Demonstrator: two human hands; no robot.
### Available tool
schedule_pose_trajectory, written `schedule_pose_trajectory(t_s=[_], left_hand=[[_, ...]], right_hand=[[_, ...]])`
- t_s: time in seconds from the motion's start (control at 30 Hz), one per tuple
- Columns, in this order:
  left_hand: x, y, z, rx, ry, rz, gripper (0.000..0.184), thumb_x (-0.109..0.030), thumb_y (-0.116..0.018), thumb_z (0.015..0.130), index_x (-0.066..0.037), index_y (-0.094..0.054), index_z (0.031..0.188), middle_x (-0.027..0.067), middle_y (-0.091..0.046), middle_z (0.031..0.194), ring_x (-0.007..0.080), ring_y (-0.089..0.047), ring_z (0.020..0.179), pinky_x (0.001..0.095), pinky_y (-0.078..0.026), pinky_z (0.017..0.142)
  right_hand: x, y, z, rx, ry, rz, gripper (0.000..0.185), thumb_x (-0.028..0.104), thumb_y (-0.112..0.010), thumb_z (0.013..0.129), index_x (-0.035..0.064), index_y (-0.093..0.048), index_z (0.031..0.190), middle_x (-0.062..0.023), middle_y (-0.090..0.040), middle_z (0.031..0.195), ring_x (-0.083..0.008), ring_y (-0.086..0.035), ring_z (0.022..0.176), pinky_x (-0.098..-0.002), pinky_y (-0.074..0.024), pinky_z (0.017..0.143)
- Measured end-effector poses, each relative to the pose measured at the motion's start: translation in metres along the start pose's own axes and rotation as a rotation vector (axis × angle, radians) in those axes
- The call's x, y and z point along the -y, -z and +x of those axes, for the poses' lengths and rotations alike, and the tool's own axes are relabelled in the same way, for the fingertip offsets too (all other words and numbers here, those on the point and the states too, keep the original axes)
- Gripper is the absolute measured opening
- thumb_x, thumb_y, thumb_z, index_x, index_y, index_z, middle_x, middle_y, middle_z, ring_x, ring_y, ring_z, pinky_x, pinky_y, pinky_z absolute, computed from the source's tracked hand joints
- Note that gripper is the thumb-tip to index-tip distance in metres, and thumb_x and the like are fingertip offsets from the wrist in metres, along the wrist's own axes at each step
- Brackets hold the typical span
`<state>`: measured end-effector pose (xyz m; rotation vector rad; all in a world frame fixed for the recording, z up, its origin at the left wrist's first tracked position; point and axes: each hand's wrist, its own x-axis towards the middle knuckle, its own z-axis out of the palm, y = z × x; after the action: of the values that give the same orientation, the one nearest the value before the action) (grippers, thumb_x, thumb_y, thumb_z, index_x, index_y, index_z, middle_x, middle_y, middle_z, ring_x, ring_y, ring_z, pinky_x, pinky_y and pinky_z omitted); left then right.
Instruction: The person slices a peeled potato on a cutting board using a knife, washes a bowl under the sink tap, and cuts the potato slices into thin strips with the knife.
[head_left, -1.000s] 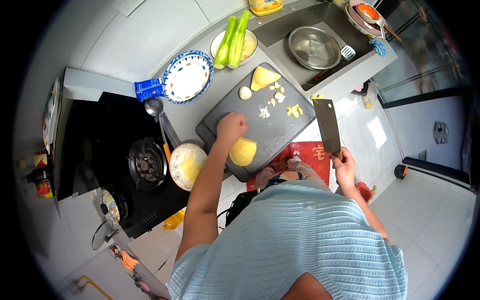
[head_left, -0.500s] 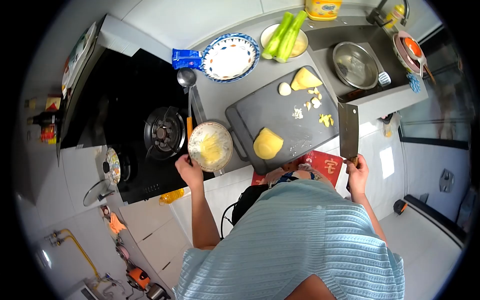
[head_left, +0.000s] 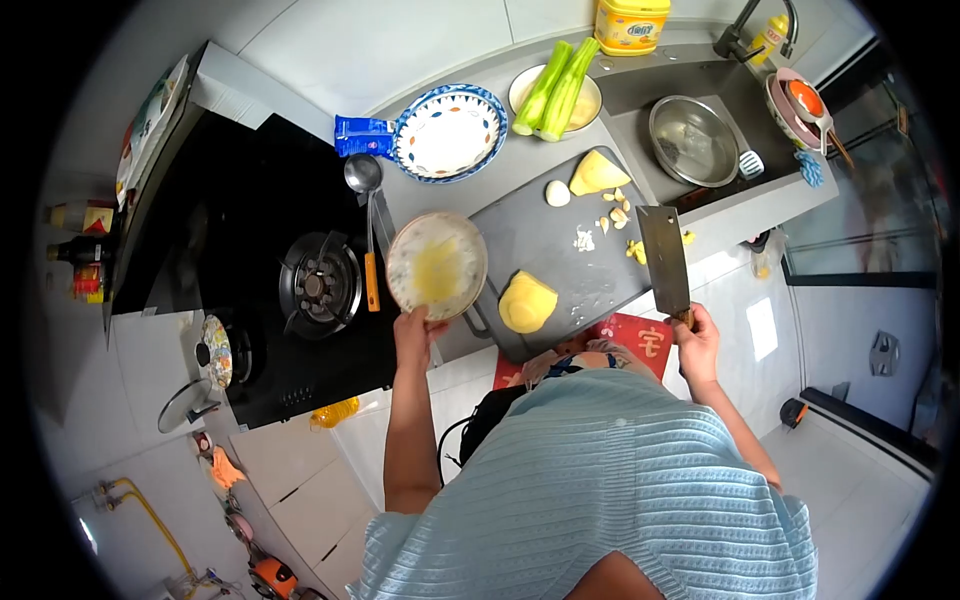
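My left hand [head_left: 413, 338] grips the near rim of a patterned bowl [head_left: 402, 270], which is slightly blurred. Pale yellow shreds, perhaps potato, lie inside it. In my right hand [head_left: 697, 348] is a cleaver [head_left: 664, 255], its broad blade pointing away from me over the cutting board's right edge. On the grey cutting board [head_left: 570, 240] rest a peeled potato piece [head_left: 528, 303] near me and another yellow piece [head_left: 598, 174] at the far end. Beside that lie a whitish round item [head_left: 558, 193], garlic cloves [head_left: 619, 215], white minced bits [head_left: 584, 240] and yellow slices [head_left: 637, 251].
Left of the bowl are a ladle [head_left: 368, 230] and a gas burner [head_left: 320, 285]. Behind stand a blue-rimmed dish [head_left: 450, 132], a blue packet [head_left: 364, 137] and green stalks [head_left: 562, 92] across a bowl. A metal basin [head_left: 693, 141] sits in the sink [head_left: 640, 98] at right.
My left hand has raised the bowl and moved it slightly right, toward the board. The cleaver in my right hand has shifted left, over the board's right edge. The whole view has tilted a little.
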<state>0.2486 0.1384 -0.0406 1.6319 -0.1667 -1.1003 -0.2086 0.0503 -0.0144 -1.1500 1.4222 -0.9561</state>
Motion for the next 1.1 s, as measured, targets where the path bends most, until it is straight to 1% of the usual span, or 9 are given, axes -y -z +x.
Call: schedule_pose_trajectory(t_s=[0.1, 0.17, 0.33, 0.4, 0.5, 0.57, 0.77, 0.87, 1.1], left_hand=[[-0.016, -0.049, 0.015, 0.188, 0.015, 0.041, 0.035, -0.017, -0.050, 0.089, 0.011, -0.056, 0.110, 0.0185, -0.068, 0.095, 0.0261, -0.070, 0.080, 0.0337, -0.059, 0.067], [-0.022, -0.081, 0.021, 0.306, -0.018, 0.091, 0.037, -0.018, -0.051, 0.090, 0.009, -0.055, 0.116, 0.0181, -0.067, 0.099, 0.0249, -0.070, 0.081, 0.0339, -0.058, 0.071], [-0.024, -0.117, 0.037, 0.331, 0.017, 0.136, 0.039, -0.019, -0.051, 0.091, 0.010, -0.054, 0.117, 0.0174, -0.068, 0.100, 0.0244, -0.070, 0.081, 0.0335, -0.059, 0.071], [-0.023, -0.116, 0.037, 0.336, 0.018, 0.126, 0.038, -0.019, -0.050, 0.091, 0.010, -0.055, 0.116, 0.0170, -0.068, 0.099, 0.0239, -0.070, 0.081, 0.0334, -0.058, 0.069], [-0.020, -0.097, 0.031, 0.363, -0.012, 0.055, 0.038, -0.021, -0.050, 0.091, 0.010, -0.057, 0.111, 0.0181, -0.068, 0.096, 0.0241, -0.070, 0.078, 0.0323, -0.058, 0.066], [-0.015, -0.077, 0.024, 0.293, -0.035, 0.041, 0.038, -0.021, -0.049, 0.091, 0.010, -0.056, 0.112, 0.0177, -0.068, 0.096, 0.0238, -0.070, 0.078, 0.0319, -0.058, 0.065], [-0.038, -0.040, 0.039, 0.152, -0.171, -0.036, 0.036, -0.020, -0.052, 0.091, 0.007, -0.057, 0.114, 0.0164, -0.068, 0.096, 0.0232, -0.069, 0.078, 0.0317, -0.057, 0.065], [-0.074, -0.057, 0.061, 0.128, -0.203, -0.064, 0.034, -0.019, -0.053, 0.091, 0.007, -0.058, 0.114, 0.0155, -0.069, 0.096, 0.0234, -0.069, 0.078, 0.0328, -0.056, 0.066], [-0.117, -0.122, 0.130, 0.167, -0.187, -0.080, 0.033, -0.013, -0.050, 0.091, 0.013, -0.053, 0.111, 0.0208, -0.068, 0.092, 0.0276, -0.070, 0.075, 0.0332, -0.060, 0.066]], right_hand=[[0.027, -0.002, -0.011, -0.026, -0.142, 0.051, 0.021, -0.006, -0.054, 0.088, 0.0009, -0.058, 0.107, -0.0055, -0.064, 0.083, -0.0089, -0.061, 0.069, -0.0223, -0.0490, 0.059], [0.016, 0.005, -0.014, -0.034, -0.119, 0.036, 0.020, -0.006, -0.054, 0.088, 0.0006, -0.058, 0.107, -0.0057, -0.065, 0.082, -0.0087, -0.060, 0.068, -0.0222, -0.0484, 0.060], [0.017, 0.012, -0.026, -0.081, -0.105, 0.034, 0.019, -0.006, -0.053, 0.088, -0.0002, -0.058, 0.106, -0.0066, -0.066, 0.083, -0.0085, -0.058, 0.067, -0.0217, -0.0475, 0.061], [0.015, 0.013, -0.031, -0.168, -0.099, 0.109, 0.019, -0.006, -0.055, 0.084, 0.0025, -0.060, 0.100, -0.0013, -0.062, 0.078, -0.0059, -0.047, 0.059, -0.0216, -0.0391, 0.053], [0.007, 0.025, -0.035, -0.161, -0.096, 0.090, 0.019, -0.006, -0.054, 0.086, 0.0023, -0.060, 0.102, -0.0010, -0.062, 0.079, -0.0053, -0.049, 0.062, -0.0207, -0.0399, 0.054], [-0.002, 0.026, -0.036, -0.196, -0.093, 0.053, 0.019, -0.006, -0.054, 0.088, 0.0025, -0.061, 0.103, 0.0024, -0.056, 0.077, -0.0042, -0.046, 0.062, -0.0206, -0.0376, 0.054], [0.012, 0.017, -0.031, -0.151, -0.132, 0.072, 0.017, -0.004, -0.055, 0.086, 0.0033, -0.060, 0.101, -0.0007, -0.061, 0.079, -0.0056, -0.047, 0.060, -0.0217, -0.0392, 0.054], [0.023, 0.008, -0.024, -0.057, -0.108, 0.076, 0.019, -0.007, -0.052, 0.089, 0.0002, -0.058, 0.106, -0.0030, -0.062, 0.081, -0.0054, -0.055, 0.066, -0.0221, -0.0460, 0.057], [0.033, -0.003, -0.027, -0.017, -0.044, -0.033, 0.021, -0.006, -0.053, 0.089, 0.0008, -0.059, 0.108, -0.0038, -0.064, 0.085, -0.0081, -0.057, 0.070, -0.0235, -0.0492, 0.063]])
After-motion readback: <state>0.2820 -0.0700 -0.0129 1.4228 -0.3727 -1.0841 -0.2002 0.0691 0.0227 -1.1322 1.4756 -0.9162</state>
